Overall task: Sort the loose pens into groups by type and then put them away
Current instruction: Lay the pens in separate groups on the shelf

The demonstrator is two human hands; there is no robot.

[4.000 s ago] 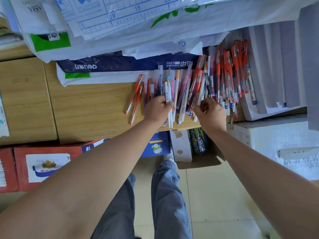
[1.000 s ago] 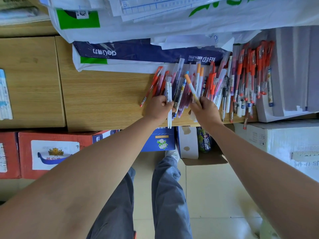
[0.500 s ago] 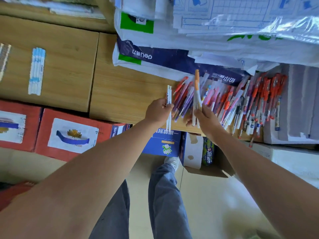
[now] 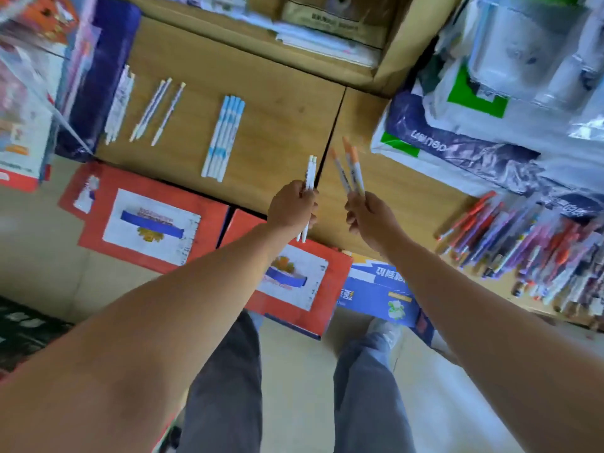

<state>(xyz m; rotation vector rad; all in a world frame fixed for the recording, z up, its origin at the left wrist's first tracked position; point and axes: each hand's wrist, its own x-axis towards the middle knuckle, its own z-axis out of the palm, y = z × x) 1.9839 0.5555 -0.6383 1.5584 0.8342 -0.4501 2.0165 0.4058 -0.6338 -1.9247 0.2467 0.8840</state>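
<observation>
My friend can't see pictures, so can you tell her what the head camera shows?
A person's left hand grips two white pens and the right hand grips orange-capped pens above a wooden surface. Sorted pen groups lie at left, a mixed loose pile at right.

Both bare arms reach out in front, close together but not touching. The left hand (image 4: pixel 292 207) curls its fingers round thin white plastic pens (image 4: pixel 310 173). The right hand (image 4: pixel 371 220) grips white pens with orange caps (image 4: pixel 354 171), caps pointing away.
</observation>
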